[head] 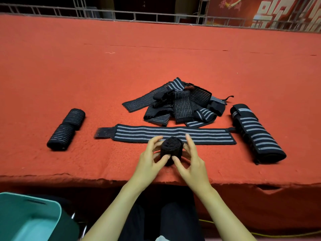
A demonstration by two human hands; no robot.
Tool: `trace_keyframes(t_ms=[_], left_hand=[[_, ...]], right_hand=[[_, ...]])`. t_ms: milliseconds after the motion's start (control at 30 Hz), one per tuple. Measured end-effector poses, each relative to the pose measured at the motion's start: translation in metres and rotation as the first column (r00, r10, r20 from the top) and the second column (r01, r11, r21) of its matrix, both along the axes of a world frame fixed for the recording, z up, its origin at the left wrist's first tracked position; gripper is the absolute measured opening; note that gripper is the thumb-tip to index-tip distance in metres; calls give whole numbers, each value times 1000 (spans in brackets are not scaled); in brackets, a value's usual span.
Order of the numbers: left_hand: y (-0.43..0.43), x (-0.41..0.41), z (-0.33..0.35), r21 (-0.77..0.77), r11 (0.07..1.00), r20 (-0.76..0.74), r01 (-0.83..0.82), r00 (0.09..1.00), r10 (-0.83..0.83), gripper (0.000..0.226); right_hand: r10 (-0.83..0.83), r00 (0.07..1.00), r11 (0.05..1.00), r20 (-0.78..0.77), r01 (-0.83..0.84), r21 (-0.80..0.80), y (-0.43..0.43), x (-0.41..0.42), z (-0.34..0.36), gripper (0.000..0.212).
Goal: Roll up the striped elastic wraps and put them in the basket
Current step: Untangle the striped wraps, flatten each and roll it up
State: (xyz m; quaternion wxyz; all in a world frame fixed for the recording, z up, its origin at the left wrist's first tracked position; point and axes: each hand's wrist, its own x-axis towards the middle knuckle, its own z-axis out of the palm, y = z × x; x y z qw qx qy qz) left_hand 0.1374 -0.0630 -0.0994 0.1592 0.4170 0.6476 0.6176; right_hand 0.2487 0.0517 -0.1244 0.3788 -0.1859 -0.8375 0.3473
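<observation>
Both my hands hold a tightly rolled black wrap [171, 149] just above the near part of the red table. My left hand [150, 158] pinches its left side, and my right hand [192, 160] pinches its right side. Behind it a long black wrap with grey stripes [173, 134] lies flat and unrolled. A loose pile of striped wraps [178, 104] sits farther back. Two rolled wraps [66, 130] lie at the left. A large rolled striped wrap [257, 134] lies at the right. The teal basket [30, 217] stands below the table at the lower left.
The red felt-covered table [121, 58] stretches wide, its near edge [86, 178] running in front of my lap. A metal railing [139, 16] lines the far side. A yellow cable [278, 234] lies on the floor at the lower right.
</observation>
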Motion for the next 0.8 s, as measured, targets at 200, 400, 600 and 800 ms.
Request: trace_keyframes(t_ms=[200,400,600,800], left_hand=[[-19,-24,14,78,995,157,-62,986,49,45],[-58,-88,36,59,973,93,-223,972,217,38],[-78,-160,44,-126,915,184,-384,897,402,26],[-90,-248,52,-516,693,-472,-503,842,260,36]], right_hand=[[138,990,969,-26,-141,-203,-13,-28,19,52],[377,926,901,38,-357,-245,-41,-100,50,63],[405,910,796,87,-305,-523,-65,-187,66,63],[374,912,672,171,-139,-727,-77,-274,65,57]])
